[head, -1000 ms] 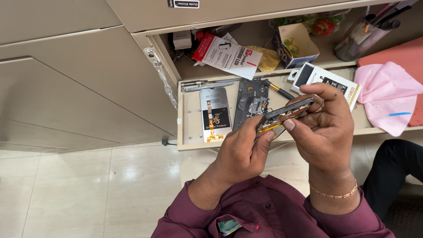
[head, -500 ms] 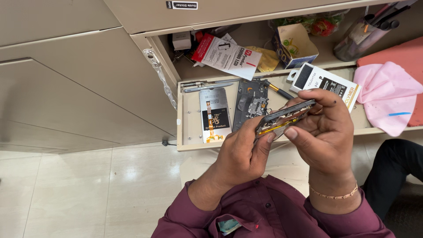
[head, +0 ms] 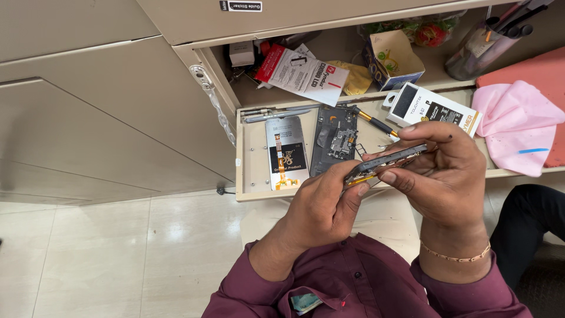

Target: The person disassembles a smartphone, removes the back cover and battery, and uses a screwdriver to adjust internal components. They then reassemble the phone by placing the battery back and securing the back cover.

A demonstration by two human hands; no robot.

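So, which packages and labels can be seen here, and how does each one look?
Leaflet: white with a red edge, lying tilted on the shelf.
Small carton: open, blue and cream, right of the leaflet.
Flat box: white and black with yellow marks, above the right hand.
Sticker: small black rectangle on the upper panel.

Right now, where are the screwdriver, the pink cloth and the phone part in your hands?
screwdriver [head: 373, 122]: head view, on its yellow-and-black handle.
pink cloth [head: 518, 126]: head view, on the middle of its folds.
phone part [head: 388, 161]: head view, on its dark edge between both hands.
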